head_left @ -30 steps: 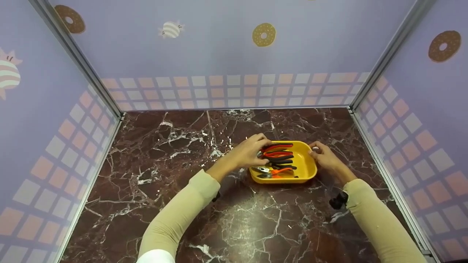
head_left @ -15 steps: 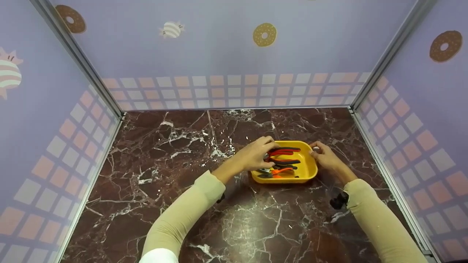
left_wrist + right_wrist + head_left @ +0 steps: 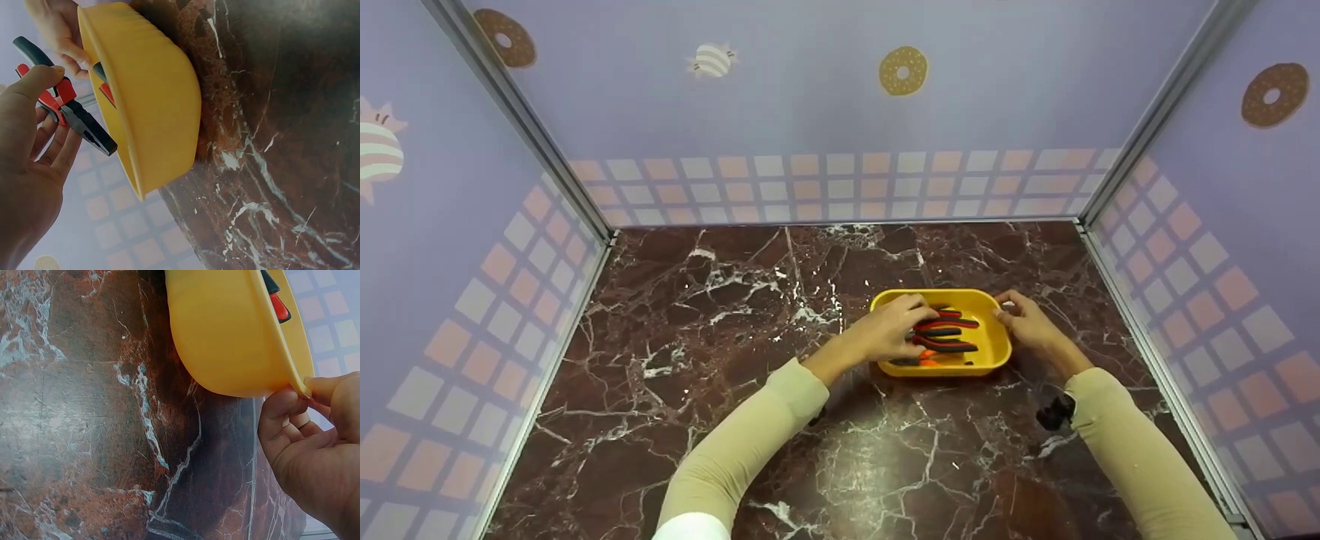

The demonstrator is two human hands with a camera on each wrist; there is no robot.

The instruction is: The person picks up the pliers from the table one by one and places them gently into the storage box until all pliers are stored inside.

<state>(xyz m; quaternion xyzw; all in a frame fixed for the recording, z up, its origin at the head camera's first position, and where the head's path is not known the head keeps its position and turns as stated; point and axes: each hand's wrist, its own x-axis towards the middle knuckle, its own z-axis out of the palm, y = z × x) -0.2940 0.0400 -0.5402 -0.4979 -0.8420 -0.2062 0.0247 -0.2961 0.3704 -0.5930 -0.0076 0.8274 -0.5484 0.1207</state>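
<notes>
My left hand (image 3: 889, 330) grips a pair of combination pliers (image 3: 87, 128) with red and black handles. The thumb lies over the handles near the pivot, and the blunt dark nose points down beside the rim of a yellow plastic tub (image 3: 991, 349). In the head view this hand reaches over the tub's left part, hiding the heads of several tools inside. More red and black handles (image 3: 956, 323) lie there, with a bit of an orange handle (image 3: 931, 361) below them. With thumb and fingers, my right hand (image 3: 1031, 324) pinches the tub's rim at the right end.
The tub stands on a dark red marbled tabletop (image 3: 840, 450), right of its middle. Lilac panels (image 3: 810, 97) with printed doughnuts and checks close off the back and both sides, joined by metal corner posts (image 3: 521, 120).
My left hand has moved right and toward the near side of the tub, bringing the pliers over the orange-handled tool. My right hand has stayed on the rim.
</notes>
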